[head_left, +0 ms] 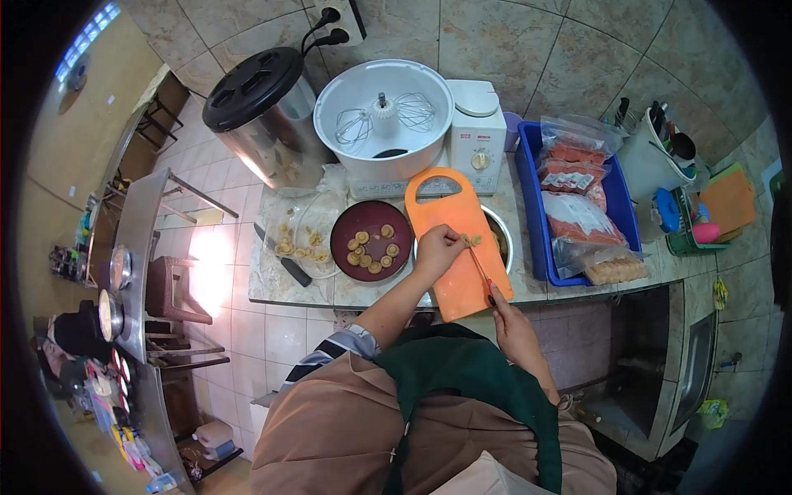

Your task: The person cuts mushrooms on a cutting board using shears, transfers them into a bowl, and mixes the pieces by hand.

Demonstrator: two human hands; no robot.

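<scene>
Right fingers (pixel 501 305) grip the knife (pixel 490 286), blade (pixel 478 263) slanting forward-left; left fingers (pixel 451 238) pinch food (pixel 473 240).

Cutting board (pixel 455 285): smooth plastic. Mixer bowl (pixel 330 122): smooth plastic, whisks (pixel 355 127) of metal wire. Tall container (pixel 285 148): glossy metal, lid (pixel 254 89) dark plastic. Tray (pixel 536 210): plastic. Wall (pixel 487 41): glossy tile, stone-patterned. Green garment (pixel 450 371): matt cloth. Meat packs (pixel 577 221): clear, shiny plastic film.

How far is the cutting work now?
Done, it seems: the round pieces on the plate. In hand: the left hand steadies a piece on the board, the right hand holds the knife at it. Remaining: this piece, perhaps also the bits beside the plate.
</scene>
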